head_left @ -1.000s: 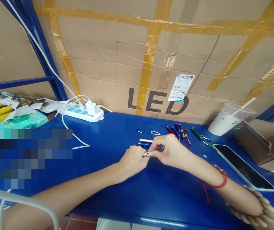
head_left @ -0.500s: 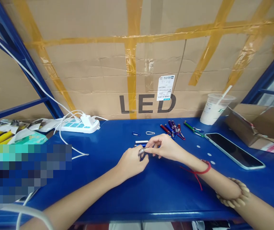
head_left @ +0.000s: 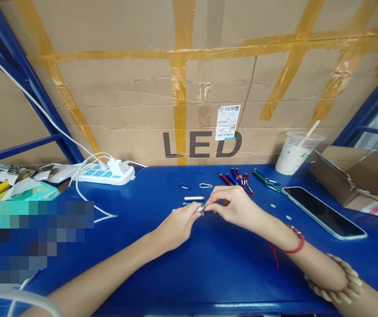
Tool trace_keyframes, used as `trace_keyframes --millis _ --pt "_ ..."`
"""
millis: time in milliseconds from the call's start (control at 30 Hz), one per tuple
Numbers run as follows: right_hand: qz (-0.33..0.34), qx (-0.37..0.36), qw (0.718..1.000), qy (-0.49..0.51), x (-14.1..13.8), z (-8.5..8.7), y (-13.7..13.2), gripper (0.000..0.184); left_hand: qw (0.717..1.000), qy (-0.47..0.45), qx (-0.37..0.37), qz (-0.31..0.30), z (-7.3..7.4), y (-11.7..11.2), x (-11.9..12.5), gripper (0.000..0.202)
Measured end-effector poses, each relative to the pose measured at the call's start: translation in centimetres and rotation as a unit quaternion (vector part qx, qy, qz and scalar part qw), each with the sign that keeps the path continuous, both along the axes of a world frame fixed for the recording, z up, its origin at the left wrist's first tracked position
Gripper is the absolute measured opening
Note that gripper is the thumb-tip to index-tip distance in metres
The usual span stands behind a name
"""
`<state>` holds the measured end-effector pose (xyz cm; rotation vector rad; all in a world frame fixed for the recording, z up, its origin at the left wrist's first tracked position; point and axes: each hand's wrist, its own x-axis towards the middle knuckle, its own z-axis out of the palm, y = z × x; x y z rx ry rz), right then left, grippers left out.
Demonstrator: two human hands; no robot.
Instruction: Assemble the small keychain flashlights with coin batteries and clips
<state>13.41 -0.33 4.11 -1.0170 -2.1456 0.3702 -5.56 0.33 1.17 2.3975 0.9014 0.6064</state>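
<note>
Both hands meet low over the middle of the table (head_left: pixel 209 273). The thumb and fingertips of the left hand (head_left: pixel 179 222) and of the right hand (head_left: pixel 235 207) are pinched together on one small silver part (head_left: pixel 202 208), which sits between them just above the blue surface. Both forearms lie along the table, probably to steady so small a piece. Just behind the fingertips, toward the back edge, a silver tube (head_left: pixel 194 198) and a blue tube (head_left: pixel 189 203) lie side by side, and two carabiner clips (head_left: pixel 185 186) lie a little farther back, all within easy reach. The coloured keychain lights (head_left: pixel 237 177) are bunched nearer the back edge to the right. A phone (head_left: pixel 323 212) lies at an angle near the right wrist, so that side is the tighter one. A plastic cup with a straw (head_left: pixel 293 156) and an open cardboard box (head_left: pixel 347 185) fill the back right corner. A power strip (head_left: pixel 105 175) sits at the back left, and its white cable (head_left: pixel 88 204) loops forward onto the table. The widest bare stretch lies between that cable and the left forearm, with another band running along the front edge.
</note>
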Motion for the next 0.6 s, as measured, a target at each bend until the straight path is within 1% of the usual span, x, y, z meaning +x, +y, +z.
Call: trace_keyframes --millis 100,233,367,467,533,600 --pt "-0.004 0.002 1.000 -0.015 0.1 -0.8 0.0 0.013 0.998 0.044 0.047 0.008 -0.5 0.1 0.0 0.024" --pt "-0.003 -0.020 1.000 -0.009 0.1 -1.6 0.3 0.012 0.989 0.101 0.103 0.017 -1.0 0.2 -0.1 0.023" --pt "0.004 -0.065 0.998 0.018 -0.2 -2.0 0.4 0.013 0.976 0.138 0.166 -0.007 -1.1 0.4 -0.2 0.021" --pt "0.000 -0.143 0.989 0.038 -0.4 -2.1 0.3 0.016 0.960 0.161 0.225 -0.034 -1.1 0.6 -0.4 0.021" --pt "-0.004 -0.218 0.974 0.063 -0.5 -2.1 0.2 0.022 0.951 0.161 0.260 -0.042 -1.1 0.8 -0.6 0.022" --pt "-0.010 -0.277 0.956 0.092 -0.5 -2.1 0.2 0.030 0.946 0.141 0.289 -0.040 -1.1 1.0 -0.6 0.023"
